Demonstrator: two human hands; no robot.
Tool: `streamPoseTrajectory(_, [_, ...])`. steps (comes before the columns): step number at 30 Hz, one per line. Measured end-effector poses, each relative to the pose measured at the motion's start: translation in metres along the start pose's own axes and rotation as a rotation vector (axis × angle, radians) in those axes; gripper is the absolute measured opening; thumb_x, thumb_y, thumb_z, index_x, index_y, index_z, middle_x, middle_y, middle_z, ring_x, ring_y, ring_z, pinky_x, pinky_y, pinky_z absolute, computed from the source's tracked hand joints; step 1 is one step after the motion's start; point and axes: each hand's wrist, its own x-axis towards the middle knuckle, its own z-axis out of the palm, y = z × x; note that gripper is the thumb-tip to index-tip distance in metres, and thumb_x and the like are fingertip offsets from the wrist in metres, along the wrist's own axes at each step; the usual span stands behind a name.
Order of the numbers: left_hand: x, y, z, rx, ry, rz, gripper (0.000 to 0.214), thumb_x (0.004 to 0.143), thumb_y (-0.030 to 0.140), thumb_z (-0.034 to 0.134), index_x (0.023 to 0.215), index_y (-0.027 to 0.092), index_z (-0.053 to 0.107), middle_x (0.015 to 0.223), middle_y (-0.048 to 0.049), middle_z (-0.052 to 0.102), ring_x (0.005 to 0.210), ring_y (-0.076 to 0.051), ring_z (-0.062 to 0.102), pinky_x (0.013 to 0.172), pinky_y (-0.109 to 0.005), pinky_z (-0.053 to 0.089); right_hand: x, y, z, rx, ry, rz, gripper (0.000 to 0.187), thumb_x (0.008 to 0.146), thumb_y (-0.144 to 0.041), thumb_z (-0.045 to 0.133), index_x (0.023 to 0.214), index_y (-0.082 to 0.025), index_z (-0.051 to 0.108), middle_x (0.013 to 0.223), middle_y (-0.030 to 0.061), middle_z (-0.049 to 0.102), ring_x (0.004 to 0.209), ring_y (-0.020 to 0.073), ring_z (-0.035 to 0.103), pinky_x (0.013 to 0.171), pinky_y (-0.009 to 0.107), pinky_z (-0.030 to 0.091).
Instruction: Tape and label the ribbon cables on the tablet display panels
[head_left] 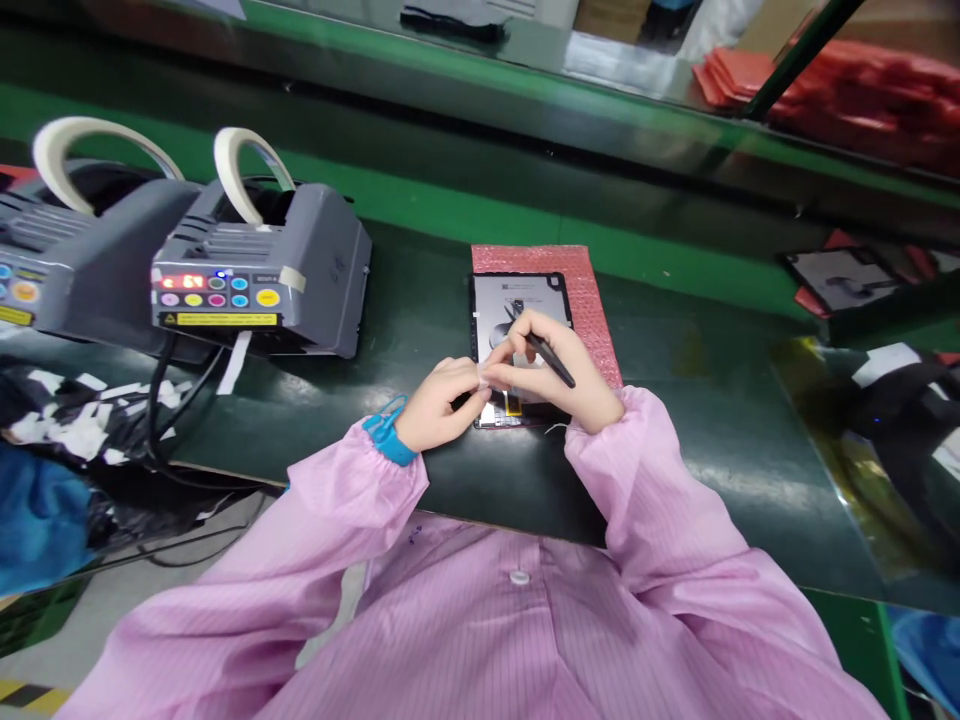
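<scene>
A tablet-sized device [490, 295] with a grey panel and black edge lies on a pink bubble-wrap sheet [592, 300]. Over its lower left part my two hands meet. My left hand [444, 405], with a blue wrist strap [390, 432] on the wrist, pinches at a small whitish piece [482, 376], perhaps tape or film. The fingertips of my right hand [555, 375] close on the same piece, and a black pen-like tool [555, 362] is tucked in that hand. My fingers and the tool hide part of the device.
Two grey tape dispensers [322, 270] with white tape rolls stand at the left. Tape scraps [82, 430] and black cables lie below them. Another device [844, 278] rests at the far right, near yellowish film [817, 430]. A shelf ledge [420, 130] runs along the back.
</scene>
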Motion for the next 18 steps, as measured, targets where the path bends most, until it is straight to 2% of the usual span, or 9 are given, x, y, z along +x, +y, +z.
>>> streamPoseTrajectory(3, [0.0, -0.005, 0.001, -0.031, 0.045, -0.043, 0.018, 0.1, 0.032, 0.052, 0.101, 0.019, 0.065, 0.074, 0.0001, 0.063, 0.072, -0.017, 0.059, 0.076, -0.031, 0.048, 0.015, -0.002, -0.008, 0.019, -0.004, 0.02, 0.054, 0.081, -0.054, 0.084, 0.078, -0.027, 0.038, 0.082, -0.0014, 0.072, 0.075, 0.0167, 0.066, 0.074, 0.034, 0.05])
streamPoseTrajectory(5, [0.002, -0.009, 0.001, -0.055, 0.081, -0.081, 0.027, 0.101, 0.029, 0.049, 0.123, 0.017, 0.06, 0.075, 0.0018, 0.062, 0.069, -0.015, 0.059, 0.073, -0.028, 0.049, 0.021, -0.003, -0.014, 0.048, 0.06, 0.033, 0.056, 0.08, -0.055, 0.085, 0.079, -0.027, 0.036, 0.084, -0.0014, 0.07, 0.077, 0.0171, 0.066, 0.074, 0.034, 0.051])
streamPoseTrajectory(7, [0.006, -0.014, -0.001, -0.062, 0.119, -0.123, 0.035, 0.103, 0.029, 0.045, 0.135, 0.016, 0.054, 0.076, 0.0025, 0.061, 0.066, -0.014, 0.058, 0.07, -0.026, 0.05, 0.024, 0.0, -0.02, 0.053, 0.12, 0.045, 0.056, 0.08, -0.054, 0.085, 0.079, -0.027, 0.037, 0.085, -0.0017, 0.068, 0.079, 0.017, 0.065, 0.076, 0.035, 0.051])
streamPoseTrajectory(10, [0.011, -0.021, -0.006, -0.029, 0.171, -0.174, 0.031, 0.104, 0.03, 0.045, 0.126, 0.017, 0.061, 0.078, 0.0013, 0.06, 0.067, -0.014, 0.057, 0.068, -0.026, 0.048, 0.025, 0.011, -0.025, 0.016, 0.136, 0.082, 0.054, 0.079, -0.054, 0.086, 0.08, -0.027, 0.04, 0.082, -0.0024, 0.068, 0.078, 0.0161, 0.064, 0.076, 0.034, 0.051])
streamPoseTrajectory(13, [0.015, -0.025, -0.012, 0.036, 0.209, -0.188, 0.027, 0.102, 0.026, 0.045, 0.112, 0.019, 0.069, 0.085, -0.0022, 0.064, 0.078, -0.018, 0.06, 0.076, -0.03, 0.048, 0.024, 0.03, -0.024, 0.034, 0.102, 0.186, 0.057, 0.075, -0.057, 0.086, 0.081, -0.026, 0.039, 0.08, -0.0038, 0.07, 0.068, 0.0133, 0.06, 0.068, 0.03, 0.048])
streamPoseTrajectory(16, [0.017, -0.027, -0.014, 0.095, 0.186, -0.161, 0.03, 0.101, 0.022, 0.043, 0.106, 0.02, 0.072, 0.09, -0.0046, 0.068, 0.088, -0.022, 0.061, 0.087, -0.036, 0.047, 0.024, 0.045, -0.021, 0.075, 0.122, 0.237, 0.059, 0.072, -0.057, 0.087, 0.081, -0.027, 0.037, 0.079, -0.0048, 0.071, 0.062, 0.0114, 0.057, 0.061, 0.028, 0.045])
streamPoseTrajectory(18, [0.017, -0.027, -0.013, 0.117, 0.143, -0.135, 0.031, 0.099, 0.021, 0.044, 0.105, 0.02, 0.074, 0.089, -0.0053, 0.068, 0.089, -0.023, 0.059, 0.088, -0.039, 0.045, 0.025, 0.048, -0.019, 0.088, 0.135, 0.242, 0.059, 0.073, -0.054, 0.088, 0.081, -0.027, 0.037, 0.079, -0.0048, 0.072, 0.062, 0.0111, 0.057, 0.059, 0.027, 0.043])
